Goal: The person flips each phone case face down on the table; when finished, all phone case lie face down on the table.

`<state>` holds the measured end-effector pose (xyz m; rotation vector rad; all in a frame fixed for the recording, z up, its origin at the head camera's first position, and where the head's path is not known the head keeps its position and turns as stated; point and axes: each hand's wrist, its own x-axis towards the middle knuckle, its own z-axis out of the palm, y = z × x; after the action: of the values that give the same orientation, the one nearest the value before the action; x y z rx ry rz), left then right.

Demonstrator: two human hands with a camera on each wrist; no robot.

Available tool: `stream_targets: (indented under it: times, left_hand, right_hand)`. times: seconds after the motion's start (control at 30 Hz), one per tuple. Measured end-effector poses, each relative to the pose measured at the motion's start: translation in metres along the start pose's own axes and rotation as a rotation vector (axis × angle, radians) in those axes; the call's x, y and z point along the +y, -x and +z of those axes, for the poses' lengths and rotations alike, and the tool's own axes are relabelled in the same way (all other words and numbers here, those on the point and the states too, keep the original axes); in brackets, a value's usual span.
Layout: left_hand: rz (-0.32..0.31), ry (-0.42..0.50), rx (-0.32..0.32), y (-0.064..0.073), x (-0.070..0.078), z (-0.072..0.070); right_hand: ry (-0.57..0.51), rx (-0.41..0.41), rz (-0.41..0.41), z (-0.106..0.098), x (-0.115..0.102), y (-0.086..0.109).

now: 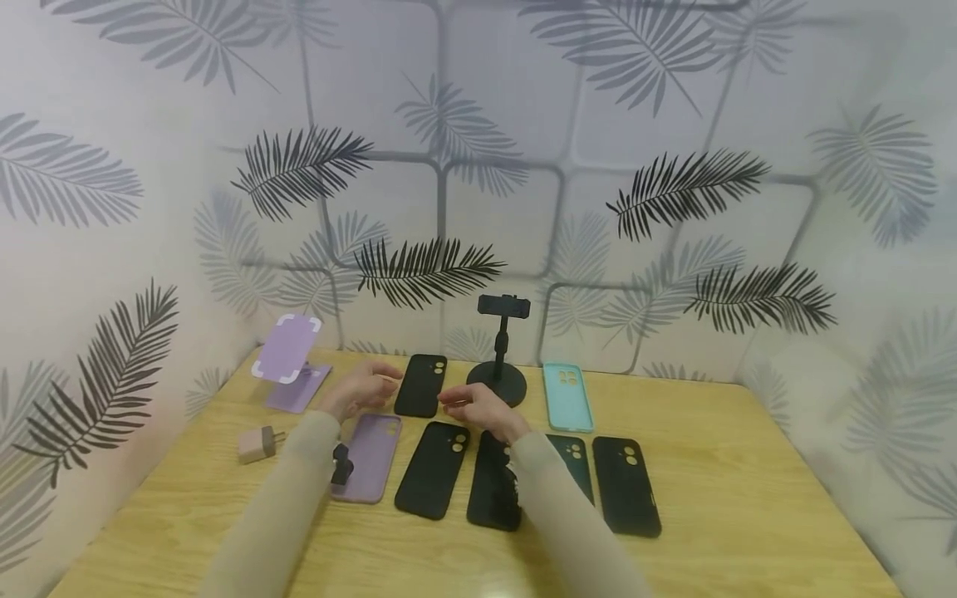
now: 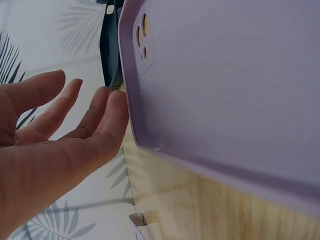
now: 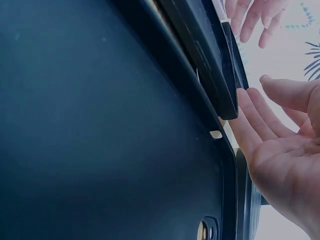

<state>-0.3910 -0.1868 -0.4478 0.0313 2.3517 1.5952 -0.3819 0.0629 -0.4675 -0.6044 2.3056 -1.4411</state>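
Observation:
A black phone case [image 1: 421, 385] lies on the table between my two hands. On its left is my left hand [image 1: 366, 388], fingers loosely bent and holding nothing. To its right, my right hand [image 1: 482, 409] has its fingers extended, also holding nothing; whether either hand touches the case I cannot tell. Below my left wrist lies a lilac phone case [image 1: 371, 465], its raised rim and camera holes large in the left wrist view. Another black case [image 1: 434, 471] sits in the front row. My right wrist partly covers a glossy black case [image 1: 493, 490] and a dark green case [image 1: 574, 457].
A black phone stand [image 1: 501, 378] rises behind my right hand, with a turquoise case [image 1: 568, 399] to its right. One more black case [image 1: 626, 486] ends the front row. At left are a lilac stand [image 1: 290, 349] and a charger plug [image 1: 257, 445]. A patterned wall closes the back.

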Motion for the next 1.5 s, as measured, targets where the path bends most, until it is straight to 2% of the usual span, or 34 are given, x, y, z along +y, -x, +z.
stream_targets:
  times: [0.27, 0.5, 0.73, 0.9, 1.07, 1.33, 1.5]
  left_hand:
    - [-0.085, 0.031, -0.011, -0.005, 0.005, 0.003]
    - [-0.109, 0.136, 0.020, -0.007, 0.004, 0.003]
    - [-0.125, 0.251, 0.018, -0.011, 0.000, 0.002]
    - [-0.088, 0.324, -0.018, -0.011, 0.000, 0.004]
    - [-0.036, 0.355, -0.044, -0.009, 0.003, 0.007]
    - [0.002, 0.354, -0.072, -0.006, 0.007, 0.011]
    - [0.027, 0.390, -0.106, -0.005, 0.008, 0.017]
  right_hand:
    - [-0.016, -0.022, 0.018, 0.002, 0.002, -0.006]
    - [-0.039, -0.012, 0.033, 0.007, 0.001, -0.007]
    - [-0.028, -0.020, 0.025, 0.006, 0.000, -0.004]
    - [-0.016, -0.028, 0.013, 0.006, -0.002, -0.006]
    - [0.002, -0.044, -0.002, 0.008, -0.007, -0.009]
    - [-0.043, -0.065, 0.011, 0.011, -0.010, -0.009]
    - [-0.109, -0.071, 0.033, 0.013, -0.011, -0.008]
